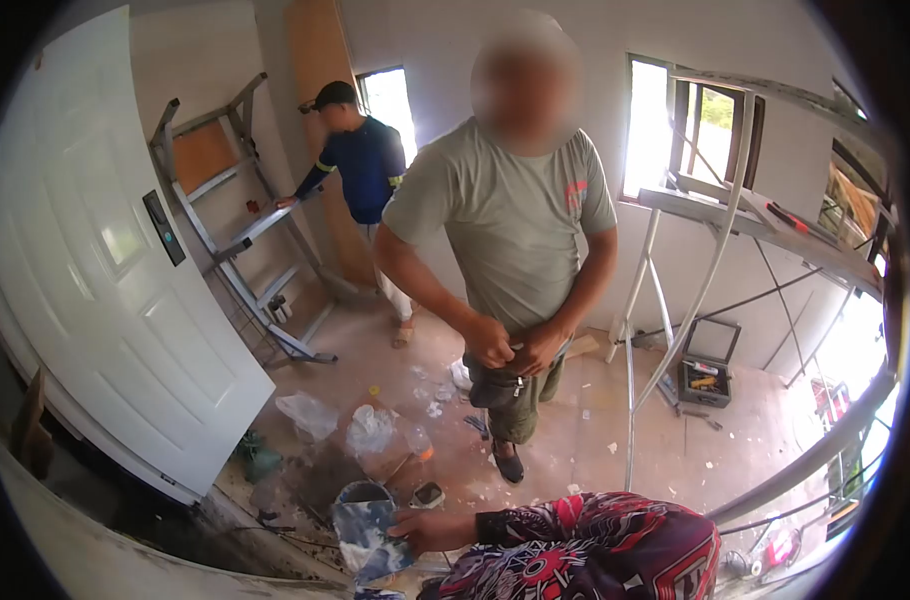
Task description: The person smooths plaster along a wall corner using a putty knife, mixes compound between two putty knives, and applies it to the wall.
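My right hand (427, 530) reaches in from the lower right, in a red, black and white patterned sleeve (595, 540). Its fingers are closed around what looks like a putty knife (380, 562), a flat bluish blade smeared with white paste. Just beyond the blade stands a bucket (363, 492) with pale paste on its rim and side; whether blade and bucket touch, I cannot tell. My left hand cannot be made out at the bottom edge.
A person in a grey-green shirt (525, 230) stands ahead, hands at a waist pouch; another (360, 170) is by a folding ladder (215, 200). A white door (105, 250) is left, scaffolding (735, 215) and a toolbox (706, 385) right. Plastic bags (372, 430) litter the floor.
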A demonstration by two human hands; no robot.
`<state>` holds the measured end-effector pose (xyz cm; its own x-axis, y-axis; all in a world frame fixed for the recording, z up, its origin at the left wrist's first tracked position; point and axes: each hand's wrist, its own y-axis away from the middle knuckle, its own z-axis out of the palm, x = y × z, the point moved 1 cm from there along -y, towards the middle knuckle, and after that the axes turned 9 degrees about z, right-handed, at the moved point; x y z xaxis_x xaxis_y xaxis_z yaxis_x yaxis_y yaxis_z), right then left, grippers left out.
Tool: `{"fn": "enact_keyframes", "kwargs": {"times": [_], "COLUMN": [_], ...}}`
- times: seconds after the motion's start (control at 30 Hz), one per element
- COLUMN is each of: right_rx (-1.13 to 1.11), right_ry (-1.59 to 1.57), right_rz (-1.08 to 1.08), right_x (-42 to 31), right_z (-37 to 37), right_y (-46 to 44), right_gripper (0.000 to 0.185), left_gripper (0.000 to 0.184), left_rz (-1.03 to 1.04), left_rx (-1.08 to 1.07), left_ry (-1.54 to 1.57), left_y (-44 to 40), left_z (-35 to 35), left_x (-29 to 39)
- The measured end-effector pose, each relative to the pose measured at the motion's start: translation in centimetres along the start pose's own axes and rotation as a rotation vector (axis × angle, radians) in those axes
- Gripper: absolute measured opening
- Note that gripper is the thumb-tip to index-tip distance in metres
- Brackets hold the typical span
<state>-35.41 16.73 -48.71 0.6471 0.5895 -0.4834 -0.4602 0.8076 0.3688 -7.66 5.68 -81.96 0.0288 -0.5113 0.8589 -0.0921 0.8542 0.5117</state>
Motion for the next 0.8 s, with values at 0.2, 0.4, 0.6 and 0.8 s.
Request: {"fn": "enact_keyframes", "kwargs": {"times": [0.2, 0.4, 0.6, 0.8], "right_rx": [0.109, 0.038, 0.05, 0.127], "right_ry": [0.024, 0.06, 0.044, 0.021], "right_rz": [-0.049, -0.047, 0.013, 0.012], "right_x": [1.3, 0.9, 0.9, 0.3], "right_z": [-2.5, -3.0, -1.4, -1.9], "right_y": [1.3, -0.6, 0.5, 0.8], "right_gripper": [0.027, 0.029, 0.02, 0.014], "left_gripper": [0.041, 0.041, 0.04, 0.035], "left_rz": [-0.025, -0.053, -0.208, -0.069], "left_rx": [0.028, 0.064, 0.214, 0.149], "left_ry": [0.049, 0.104, 0.179, 0.351], "left_y": [-0.2, 0.7, 3.3, 0.1], "left_z": [-1.4, -3.3, -6.2, -5.8], "left_x": [-2.3, -3.5, -6.6, -8.6]}}
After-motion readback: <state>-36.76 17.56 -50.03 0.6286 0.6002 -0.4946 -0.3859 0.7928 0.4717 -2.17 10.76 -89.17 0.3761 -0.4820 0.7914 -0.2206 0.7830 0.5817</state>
